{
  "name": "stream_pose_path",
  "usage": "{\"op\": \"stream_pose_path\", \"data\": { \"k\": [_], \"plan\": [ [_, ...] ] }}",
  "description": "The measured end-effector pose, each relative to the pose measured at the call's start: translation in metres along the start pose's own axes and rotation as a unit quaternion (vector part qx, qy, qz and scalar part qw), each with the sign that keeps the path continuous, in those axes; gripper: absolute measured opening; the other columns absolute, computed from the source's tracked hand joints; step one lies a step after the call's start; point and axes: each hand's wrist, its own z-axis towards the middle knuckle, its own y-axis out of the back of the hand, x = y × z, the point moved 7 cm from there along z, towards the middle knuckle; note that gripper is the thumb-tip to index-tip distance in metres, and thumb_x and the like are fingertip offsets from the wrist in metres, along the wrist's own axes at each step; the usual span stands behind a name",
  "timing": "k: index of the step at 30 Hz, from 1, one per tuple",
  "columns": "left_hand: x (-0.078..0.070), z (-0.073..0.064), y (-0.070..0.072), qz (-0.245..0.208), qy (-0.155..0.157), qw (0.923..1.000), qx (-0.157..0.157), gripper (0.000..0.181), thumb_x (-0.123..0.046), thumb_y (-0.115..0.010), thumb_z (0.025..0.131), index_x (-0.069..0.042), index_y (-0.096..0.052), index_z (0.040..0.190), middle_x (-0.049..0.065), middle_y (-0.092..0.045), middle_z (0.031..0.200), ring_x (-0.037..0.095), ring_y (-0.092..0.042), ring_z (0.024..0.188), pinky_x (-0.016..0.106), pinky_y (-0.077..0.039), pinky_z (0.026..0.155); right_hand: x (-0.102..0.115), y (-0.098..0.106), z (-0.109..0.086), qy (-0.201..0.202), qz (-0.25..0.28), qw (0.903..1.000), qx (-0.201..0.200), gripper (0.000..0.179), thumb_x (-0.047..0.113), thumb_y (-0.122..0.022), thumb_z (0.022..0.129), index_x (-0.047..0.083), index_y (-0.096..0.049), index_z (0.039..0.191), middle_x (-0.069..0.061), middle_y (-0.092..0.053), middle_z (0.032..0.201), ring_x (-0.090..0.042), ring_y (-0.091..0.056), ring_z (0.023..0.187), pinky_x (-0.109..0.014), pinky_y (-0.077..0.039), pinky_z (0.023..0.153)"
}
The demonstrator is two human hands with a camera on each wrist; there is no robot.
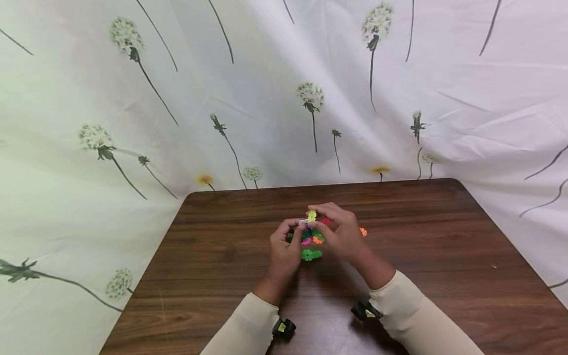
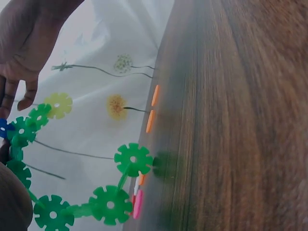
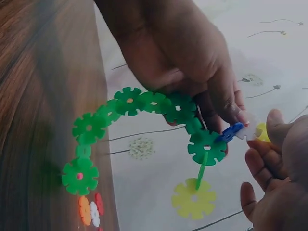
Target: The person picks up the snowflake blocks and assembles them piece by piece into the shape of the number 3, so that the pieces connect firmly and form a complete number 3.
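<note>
My left hand (image 1: pixel 285 254) pinches a clear whitish flower-shaped disc (image 3: pixel 247 129), and a blue disc (image 3: pixel 232 131) is slotted to it. From the blue piece hangs a curved chain of several green notched discs (image 3: pixel 129 101). A larger yellow disc (image 3: pixel 193 198) stands on a side branch of the chain. My right hand (image 1: pixel 345 235) pinches another yellow disc (image 3: pixel 262 133) between thumb and fingers, right against the whitish one. Whether those two are slotted together is hidden by the fingertips. Both hands are raised over the brown table (image 1: pixel 213 276).
Loose discs lie on the tabletop under and beyond the hands: a red one (image 1: pixel 326 221), an orange one (image 1: pixel 318 240) and a pink one (image 1: pixel 306 241). Farther right lies another orange disc (image 1: pixel 363 231). Behind the table hangs a white cloth (image 1: pixel 266 123) printed with dandelions.
</note>
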Motion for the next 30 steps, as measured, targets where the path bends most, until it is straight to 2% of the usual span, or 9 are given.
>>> {"op": "stream_pose_path", "data": {
  "k": [4,7,10,17,22,24,30],
  "plan": [
    [-0.0013,0.0000,0.0010,-0.001,-0.006,1.0000,-0.006,0.009,-0.005,-0.071,0.105,0.003,-0.074,0.107,0.021,-0.080,0.103,0.005,-0.068,0.091,0.022,-0.055,0.081,0.0022,-0.0007,-0.0010,0.027,-0.022,0.9993,-0.011,0.037,-0.006,-0.083,0.090,-0.007,-0.076,0.127,-0.023,-0.080,0.119,-0.033,-0.076,0.109,-0.033,-0.065,0.091],
    [-0.0013,-0.0006,0.0019,0.001,-0.008,0.9999,-0.011,0.009,-0.004,-0.071,0.104,0.005,-0.074,0.105,0.022,-0.080,0.103,0.003,-0.068,0.091,0.022,-0.055,0.080,0.0029,-0.0014,-0.0015,0.032,-0.039,0.9986,-0.015,0.038,-0.004,-0.084,0.089,-0.006,-0.077,0.127,-0.020,-0.081,0.118,-0.034,-0.077,0.109,-0.046,-0.062,0.094],
    [-0.0007,-0.0012,0.0031,0.001,-0.010,0.9998,-0.015,0.009,-0.002,-0.071,0.104,0.006,-0.073,0.104,0.024,-0.080,0.102,0.002,-0.067,0.090,0.021,-0.055,0.079,0.0032,-0.0017,-0.0013,0.029,-0.046,0.9984,-0.017,0.038,-0.002,-0.085,0.089,-0.005,-0.078,0.127,-0.019,-0.082,0.118,-0.033,-0.077,0.110,-0.052,-0.057,0.095],
    [0.0028,-0.0020,0.0034,-0.005,0.003,0.9998,-0.017,0.010,-0.003,-0.069,0.105,0.007,-0.068,0.102,0.023,-0.079,0.103,0.001,-0.066,0.089,0.020,-0.054,0.078,-0.0013,-0.0027,-0.0034,0.025,-0.017,0.9992,-0.026,0.039,-0.006,-0.085,0.088,-0.005,-0.078,0.126,-0.022,-0.081,0.116,-0.033,-0.077,0.106,-0.055,-0.062,0.094],
    [0.0019,-0.0023,0.0035,0.001,0.003,0.9998,-0.019,0.010,-0.002,-0.070,0.104,0.006,-0.067,0.100,0.024,-0.078,0.101,0.001,-0.065,0.089,0.020,-0.053,0.078,-0.0016,-0.0046,-0.0063,0.055,-0.038,0.9970,-0.039,0.043,-0.008,-0.087,0.082,-0.005,-0.079,0.124,-0.019,-0.082,0.114,-0.034,-0.077,0.106,-0.053,-0.056,0.100],
    [0.0015,-0.0024,0.0037,0.004,-0.001,0.9998,-0.020,0.006,0.001,-0.070,0.103,0.004,-0.067,0.099,0.024,-0.078,0.100,0.002,-0.065,0.089,0.022,-0.053,0.078,-0.0018,-0.0058,-0.0070,0.065,-0.043,0.9961,-0.040,0.044,-0.010,-0.087,0.081,-0.006,-0.079,0.124,-0.019,-0.082,0.114,-0.035,-0.077,0.106,-0.054,-0.056,0.099],
    [0.0034,-0.0019,0.0022,0.011,-0.010,0.9999,-0.006,0.004,0.004,-0.069,0.102,0.000,-0.070,0.101,0.021,-0.077,0.095,0.010,-0.065,0.085,0.025,-0.054,0.077,-0.0040,-0.0057,-0.0064,0.059,-0.045,0.9966,-0.036,0.043,-0.009,-0.086,0.083,-0.004,-0.078,0.125,-0.020,-0.082,0.114,-0.035,-0.076,0.107,-0.051,-0.054,0.097]
  ]
}}
